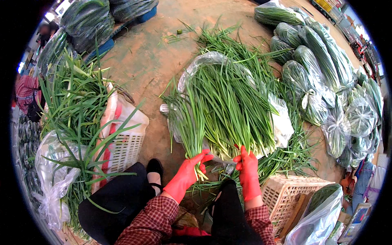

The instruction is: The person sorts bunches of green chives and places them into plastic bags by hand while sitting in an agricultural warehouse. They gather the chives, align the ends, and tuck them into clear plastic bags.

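Both my hands wear red rubber gloves. My left hand (pixel 188 173) is closed around the pale stem ends of a small bunch of green chives (pixel 188 122) that fans upward. My right hand (pixel 247 168) rests on the stem ends of a large pile of green chives (pixel 232 106), fingers pinching a few stalks. The pile lies on a clear plastic sheet (pixel 281 122) spread on the brown floor. My knees in dark trousers and a black shoe (pixel 154 169) are just below.
A white plastic basket (pixel 124 151) heaped with loose long green leaves stands at my left, another basket (pixel 286 194) at lower right. Several bagged bundles of greens (pixel 322 65) line the right side, more bags (pixel 87 20) at top left.
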